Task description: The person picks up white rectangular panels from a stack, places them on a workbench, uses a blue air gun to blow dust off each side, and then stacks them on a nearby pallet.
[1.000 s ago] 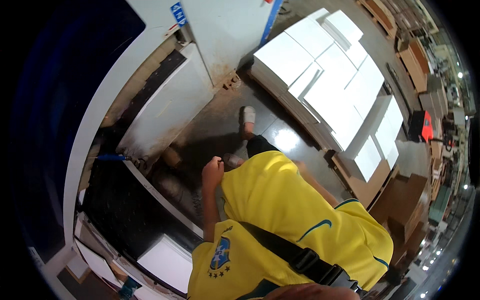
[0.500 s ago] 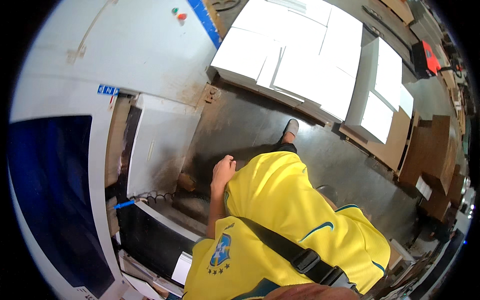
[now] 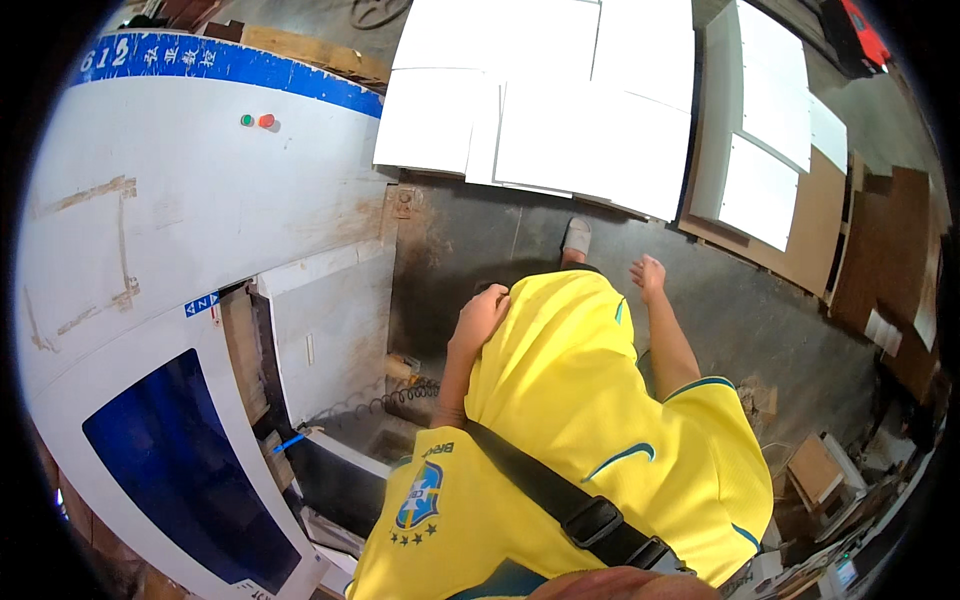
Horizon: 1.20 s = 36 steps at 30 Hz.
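Observation:
My left hand [image 3: 482, 315] hangs low beside the front of my yellow shirt [image 3: 555, 350], its fingers curled in. Nothing shows in it, though its inner side is hidden. Off the other side of the shirt my right hand [image 3: 649, 276] swings free, fingers loosely apart, holding nothing. Neither hand touches the stacks of white panels [image 3: 590, 140] on the floor ahead. Nearest to my left hand is the pale side cover [image 3: 335, 330] of a large white machine [image 3: 230, 200].
The machine has a dark blue window [image 3: 190, 470], green and red buttons [image 3: 257, 121] and a coiled hose [image 3: 400, 395]. More white panels [image 3: 765, 190] lie on brown board at right, beside brown panels [image 3: 885, 260]. A shoe [image 3: 577, 235] stands on the grey floor [image 3: 500, 230].
My right hand has come into view beside the shirt. My left hand has shifted right and slightly up in the picture. The view has turned, showing more of the machine.

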### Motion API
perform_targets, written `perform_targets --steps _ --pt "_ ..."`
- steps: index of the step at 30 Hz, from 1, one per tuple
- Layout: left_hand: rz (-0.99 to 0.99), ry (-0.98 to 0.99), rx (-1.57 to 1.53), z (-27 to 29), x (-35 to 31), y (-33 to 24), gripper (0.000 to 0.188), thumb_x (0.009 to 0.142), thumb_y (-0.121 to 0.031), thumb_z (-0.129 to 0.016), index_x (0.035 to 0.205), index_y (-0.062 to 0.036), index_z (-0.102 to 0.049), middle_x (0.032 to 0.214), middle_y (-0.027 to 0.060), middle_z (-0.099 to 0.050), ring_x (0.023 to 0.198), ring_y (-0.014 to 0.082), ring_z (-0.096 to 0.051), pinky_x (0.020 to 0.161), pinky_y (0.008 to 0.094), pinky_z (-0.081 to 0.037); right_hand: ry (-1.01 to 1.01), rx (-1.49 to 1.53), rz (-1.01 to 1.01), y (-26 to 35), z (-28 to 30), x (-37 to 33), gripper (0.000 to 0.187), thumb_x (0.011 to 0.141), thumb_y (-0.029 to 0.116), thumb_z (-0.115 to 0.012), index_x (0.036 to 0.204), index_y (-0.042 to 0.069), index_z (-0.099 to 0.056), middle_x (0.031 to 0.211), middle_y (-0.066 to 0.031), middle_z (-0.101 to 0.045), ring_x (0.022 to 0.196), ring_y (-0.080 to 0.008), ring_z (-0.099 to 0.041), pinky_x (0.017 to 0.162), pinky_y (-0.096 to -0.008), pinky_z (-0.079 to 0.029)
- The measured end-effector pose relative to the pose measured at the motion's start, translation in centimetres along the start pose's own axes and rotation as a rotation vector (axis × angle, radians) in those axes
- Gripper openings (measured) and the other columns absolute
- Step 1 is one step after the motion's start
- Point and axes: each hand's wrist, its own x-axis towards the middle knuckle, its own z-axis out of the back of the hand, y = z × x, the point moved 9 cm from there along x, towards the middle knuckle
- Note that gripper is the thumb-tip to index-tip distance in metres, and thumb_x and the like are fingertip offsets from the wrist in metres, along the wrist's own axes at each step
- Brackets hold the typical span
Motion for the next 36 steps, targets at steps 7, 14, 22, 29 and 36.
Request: perform_targets --steps 7,14,22,29,36 --pt "-0.066 -0.025 0.166 4.6 4.8 0.4 0.032 0.1 -0.024 -0.061 0.12 -0.0008 -0.069 0.107 0.0224 -0.076 0.1 0.0415 -0.072 0.089 0.0507 -0.056 0.091 -0.128 0.119 6.9 -5.9 4.3 0.038 0.11 0.032 -0.055 0.137 0.006 -0.061 0.125 -0.0126 -0.074 0.1 -0.0229 -0.073 0.08 -0.0363 -0.057" --pt "0.078 0.114 -0.395 5.9 16.2 4.7 0.03 0.106 -0.023 -0.063 0.124 0.0014 -0.067 0.108 0.0105 -0.075 0.097 0.0205 -0.072 0.089 0.034 -0.056 0.094 -0.15 0.025 7.9 -9.0 2.7 0.044 0.109 0.033 -0.057 0.142 0.004 -0.06 0.126 -0.0121 -0.074 0.102 -0.0238 -0.073 0.082 -0.0348 -0.057" --pt "0.229 0.036 -0.523 5.7 33.5 9.8 0.032 0.108 -0.024 -0.059 0.128 0.0001 -0.066 0.114 0.0093 -0.074 0.101 0.0184 -0.071 0.091 0.0333 -0.055 0.093 -0.365 0.139 11.6 -8.2 3.7 0.051 0.109 0.03 -0.057 0.15 0.001 -0.055 0.13 -0.0127 -0.072 0.109 -0.0223 -0.07 0.083 -0.0343 -0.057" --pt "0.379 -0.006 -0.343 1.2 44.1 12.6 0.071 0.105 -0.05 -0.061 0.149 0.0041 -0.052 0.147 0.0216 -0.06 0.138 0.033 -0.056 0.115 0.0424 -0.044 -0.006 -0.66 0.25 15.4 -10.2 11.8 0.07 0.106 0.039 -0.064 0.159 -0.002 -0.042 0.156 -0.0259 -0.051 0.139 -0.0361 -0.056 0.115 -0.0458 -0.046" --pt "0.531 -0.015 -0.312 -3.8 46.5 13.4 0.089 0.103 -0.064 -0.058 0.154 0.0079 -0.045 0.15 0.0262 -0.054 0.141 0.0353 -0.051 0.119 0.0455 -0.039 -0.01 -0.683 0.277 16.8 -15.1 16.8 0.101 0.098 0.053 -0.074 0.161 -0.01 -0.027 0.162 -0.0321 -0.038 0.15 -0.0424 -0.04 0.123 -0.0504 -0.038"
